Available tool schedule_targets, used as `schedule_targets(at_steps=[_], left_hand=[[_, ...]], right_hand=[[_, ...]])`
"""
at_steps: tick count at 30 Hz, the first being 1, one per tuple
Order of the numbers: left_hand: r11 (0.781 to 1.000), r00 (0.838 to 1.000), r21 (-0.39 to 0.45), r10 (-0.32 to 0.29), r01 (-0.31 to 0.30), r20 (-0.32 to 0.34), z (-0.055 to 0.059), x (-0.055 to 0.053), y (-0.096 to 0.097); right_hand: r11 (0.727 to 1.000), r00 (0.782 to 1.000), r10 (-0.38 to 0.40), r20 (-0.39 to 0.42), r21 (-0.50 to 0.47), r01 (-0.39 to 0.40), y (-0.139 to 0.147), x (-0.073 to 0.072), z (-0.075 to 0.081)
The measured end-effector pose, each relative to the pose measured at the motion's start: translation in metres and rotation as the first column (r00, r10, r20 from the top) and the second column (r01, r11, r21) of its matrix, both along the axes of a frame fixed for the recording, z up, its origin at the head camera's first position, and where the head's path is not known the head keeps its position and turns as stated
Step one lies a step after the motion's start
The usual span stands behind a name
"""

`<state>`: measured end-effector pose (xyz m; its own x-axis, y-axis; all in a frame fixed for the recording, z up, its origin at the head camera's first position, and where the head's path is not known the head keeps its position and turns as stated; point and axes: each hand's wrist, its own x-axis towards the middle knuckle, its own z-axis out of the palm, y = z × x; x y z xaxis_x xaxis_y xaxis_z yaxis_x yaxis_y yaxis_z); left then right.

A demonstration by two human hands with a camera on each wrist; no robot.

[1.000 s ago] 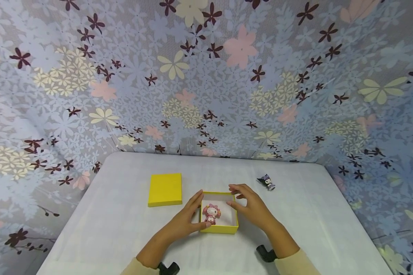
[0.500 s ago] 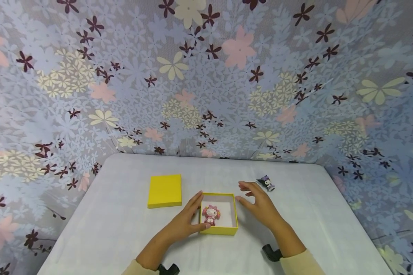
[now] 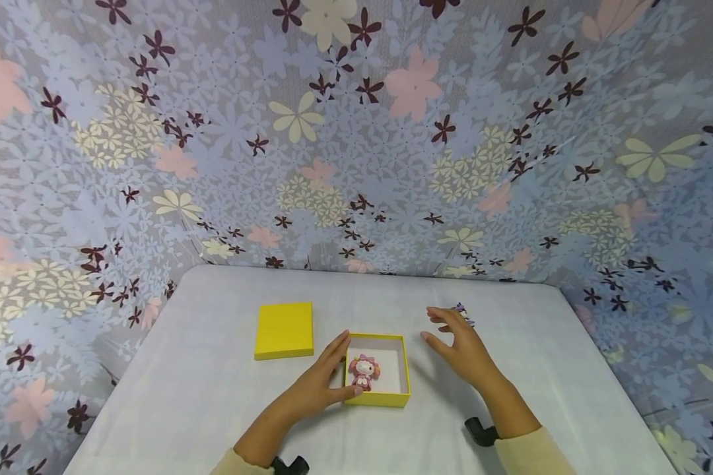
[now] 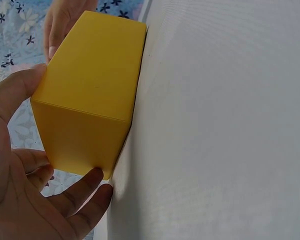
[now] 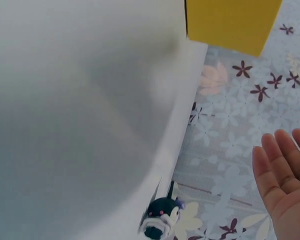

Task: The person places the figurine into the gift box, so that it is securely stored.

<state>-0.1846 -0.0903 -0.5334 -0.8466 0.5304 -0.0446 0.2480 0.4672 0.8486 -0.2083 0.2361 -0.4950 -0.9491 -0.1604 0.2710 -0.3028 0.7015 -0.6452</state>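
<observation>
A square yellow box (image 3: 386,400) with a white inside stands uncovered near the middle of the table. In it, at the left, lies a pink bow-topped figurine (image 3: 364,371). My left hand (image 3: 316,388) holds the box's left side, thumb at the near rim and fingers along the side; the left wrist view shows the thumb at the box's upper edge and fingertips against its wall. My right hand (image 3: 467,353) is off the box's right side, fingers loosely bent and holding nothing. Just beyond it lies a small dark-and-purple figurine (image 5: 162,215), partly hidden by the hand in the head view.
The flat yellow lid (image 3: 284,331) lies on the table to the left, behind my left hand. A white cloth covers the table (image 3: 214,330). Flower-patterned fabric (image 3: 356,165) rises behind the table and at both sides.
My right hand has moved away from the box, rightward and slightly back, and now overlaps the dark figurine in the head view. The left hand, box and pink figurine have stayed in place.
</observation>
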Motion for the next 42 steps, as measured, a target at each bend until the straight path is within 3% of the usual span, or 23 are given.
schedule_targets(at_steps=[16, 32, 42], left_hand=[[1.0, 1.0, -0.009, -0.004, 0.004, -0.006, -0.002, -0.002, 0.001], [1.0, 1.0, 0.006, 0.008, -0.008, 0.03, -0.001, 0.003, 0.004], [1.0, 1.0, 0.008, 0.015, -0.015, 0.012, -0.004, 0.004, 0.005]], right_hand=[[0.998, 0.997, -0.067, -0.041, 0.011, 0.067, 0.026, -0.011, -0.001], [0.991, 0.986, -0.135, 0.098, -0.011, 0.137, 0.065, -0.032, -0.021], [0.982, 0.96, -0.186, 0.21, 0.017, 0.187, 0.078, -0.041, -0.026]])
